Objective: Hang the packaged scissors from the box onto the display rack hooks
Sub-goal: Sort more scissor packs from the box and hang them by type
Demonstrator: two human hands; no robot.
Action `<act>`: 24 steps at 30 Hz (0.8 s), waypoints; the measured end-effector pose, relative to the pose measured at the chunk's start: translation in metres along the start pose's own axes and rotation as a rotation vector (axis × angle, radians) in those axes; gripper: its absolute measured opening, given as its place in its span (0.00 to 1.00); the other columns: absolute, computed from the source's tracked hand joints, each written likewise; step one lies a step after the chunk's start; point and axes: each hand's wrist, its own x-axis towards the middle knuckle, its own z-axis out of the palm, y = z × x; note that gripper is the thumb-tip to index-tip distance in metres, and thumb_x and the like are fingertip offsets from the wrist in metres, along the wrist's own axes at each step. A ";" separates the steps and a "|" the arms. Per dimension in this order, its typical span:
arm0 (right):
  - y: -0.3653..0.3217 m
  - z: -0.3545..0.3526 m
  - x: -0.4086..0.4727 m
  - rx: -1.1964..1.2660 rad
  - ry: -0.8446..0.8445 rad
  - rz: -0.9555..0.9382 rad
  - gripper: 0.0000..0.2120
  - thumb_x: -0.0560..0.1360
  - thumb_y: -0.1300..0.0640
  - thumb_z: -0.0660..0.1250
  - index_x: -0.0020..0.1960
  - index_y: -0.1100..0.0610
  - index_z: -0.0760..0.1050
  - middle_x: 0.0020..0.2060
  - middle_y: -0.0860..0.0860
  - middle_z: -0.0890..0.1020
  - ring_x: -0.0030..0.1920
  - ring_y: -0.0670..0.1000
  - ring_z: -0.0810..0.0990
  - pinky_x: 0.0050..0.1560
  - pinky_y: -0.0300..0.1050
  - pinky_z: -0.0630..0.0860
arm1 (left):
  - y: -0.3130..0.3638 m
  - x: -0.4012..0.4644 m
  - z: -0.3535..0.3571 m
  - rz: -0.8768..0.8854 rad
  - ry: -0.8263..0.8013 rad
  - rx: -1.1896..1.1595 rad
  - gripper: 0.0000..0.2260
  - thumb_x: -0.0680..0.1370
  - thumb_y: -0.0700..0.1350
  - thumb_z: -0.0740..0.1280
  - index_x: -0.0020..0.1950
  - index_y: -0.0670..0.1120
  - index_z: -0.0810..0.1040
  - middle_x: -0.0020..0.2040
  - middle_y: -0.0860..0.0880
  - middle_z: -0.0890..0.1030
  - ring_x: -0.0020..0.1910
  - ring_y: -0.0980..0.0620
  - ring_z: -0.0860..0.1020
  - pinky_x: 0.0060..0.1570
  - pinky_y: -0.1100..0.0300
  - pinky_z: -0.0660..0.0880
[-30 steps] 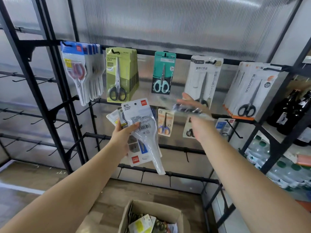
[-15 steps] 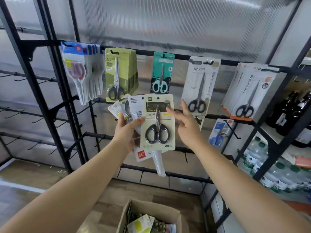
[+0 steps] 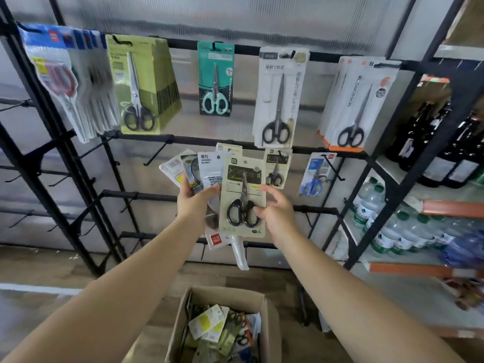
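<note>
Change: the beige card pack of black-handled scissors (image 3: pixel 242 196) has sunk a little lower since half a second ago, and the right hand (image 3: pixel 276 212) has slid from its upper edge to its lower right side.
Rack: black metal display rack (image 3: pixel 275 150) with hooked rails; the top rail carries a stack of clear-blue packs (image 3: pixel 65 79), olive-green card packs (image 3: pixel 141 85), one teal pack (image 3: pixel 215 78), one white pack (image 3: pixel 281 96) and a stack of white-orange packs (image 3: pixel 358 103). The second rail holds a small beige pack (image 3: pixel 276 167) and a blue-scissors pack (image 3: pixel 315 176).
Box: open brown cardboard box (image 3: pixel 269 323) on the floor below the arms, part full of mixed packs.
Left grip: left hand (image 3: pixel 195 203) clenched on a fan of assorted packs (image 3: pixel 199 169), thumb across their fronts.
Right grip: fingers curled on the beige pack's right edge beside the scissor handles, grasping it.
Task pack: upright in front of the fan, between both hands, below the second rail, on no hook.
</note>
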 end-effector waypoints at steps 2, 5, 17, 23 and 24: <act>0.007 -0.020 0.004 0.007 0.068 0.007 0.27 0.73 0.75 0.61 0.63 0.49 0.71 0.42 0.48 0.79 0.42 0.42 0.78 0.29 0.28 0.71 | -0.010 0.002 0.010 -0.015 0.015 0.028 0.32 0.71 0.34 0.71 0.68 0.60 0.69 0.47 0.54 0.83 0.39 0.53 0.84 0.30 0.55 0.78; 0.016 -0.052 0.014 -0.018 0.166 0.012 0.28 0.74 0.75 0.58 0.66 0.49 0.69 0.50 0.50 0.79 0.43 0.41 0.76 0.27 0.27 0.70 | -0.020 0.008 0.022 -0.014 0.015 0.076 0.33 0.71 0.35 0.72 0.70 0.59 0.68 0.50 0.54 0.82 0.46 0.50 0.82 0.41 0.47 0.79; 0.014 -0.073 0.086 -0.062 0.266 0.045 0.32 0.72 0.76 0.51 0.69 0.51 0.68 0.53 0.48 0.69 0.41 0.44 0.73 0.25 0.28 0.69 | -0.027 0.045 0.052 -0.004 -0.082 0.239 0.29 0.71 0.33 0.71 0.67 0.56 0.71 0.54 0.52 0.82 0.52 0.48 0.81 0.53 0.42 0.78; 0.020 -0.062 0.119 -0.072 0.304 0.056 0.31 0.73 0.77 0.52 0.68 0.53 0.69 0.56 0.47 0.67 0.50 0.44 0.71 0.32 0.29 0.71 | -0.017 0.081 0.055 -0.011 -0.125 0.261 0.29 0.71 0.34 0.72 0.67 0.55 0.71 0.53 0.53 0.82 0.51 0.49 0.81 0.52 0.43 0.79; 0.022 -0.061 0.122 -0.067 0.320 0.058 0.31 0.73 0.77 0.52 0.69 0.53 0.69 0.56 0.47 0.67 0.48 0.43 0.72 0.32 0.29 0.72 | -0.017 0.086 0.055 -0.014 -0.141 0.262 0.30 0.71 0.33 0.72 0.68 0.55 0.70 0.53 0.53 0.82 0.51 0.50 0.82 0.51 0.44 0.79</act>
